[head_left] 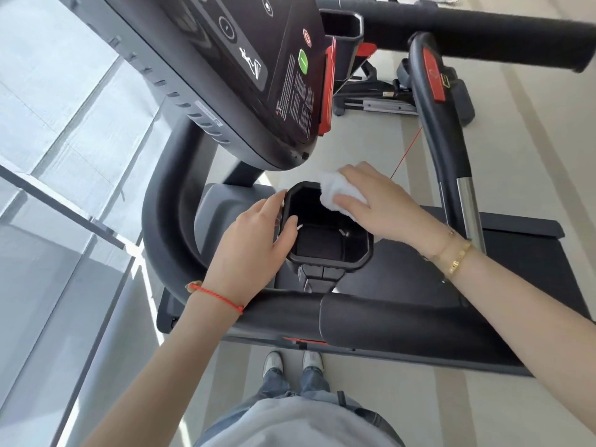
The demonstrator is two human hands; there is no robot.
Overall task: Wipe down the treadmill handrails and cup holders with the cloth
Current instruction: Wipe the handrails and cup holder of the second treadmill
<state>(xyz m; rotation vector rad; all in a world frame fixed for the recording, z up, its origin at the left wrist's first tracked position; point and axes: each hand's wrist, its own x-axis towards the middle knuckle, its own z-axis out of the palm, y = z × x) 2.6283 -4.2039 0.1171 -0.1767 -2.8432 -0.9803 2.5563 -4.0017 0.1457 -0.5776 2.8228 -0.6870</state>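
Nearest the camera, the padded handrail crosses below both forearms; beyond it sits the black cup holder. Of the two hands, the left hand steadies the holder, fingers curled on its near-left rim with the thumb hooked over the edge. The right hand presses the white cloth onto the far-right rim with fairly flat fingers. To do this step well, I judge the cloth should run round the whole rim, then go down the inner walls to the floor and its corners, where grime likely gathers. The left hand's hold should keep the holder from rocking. The handrail looks yet to be wiped.
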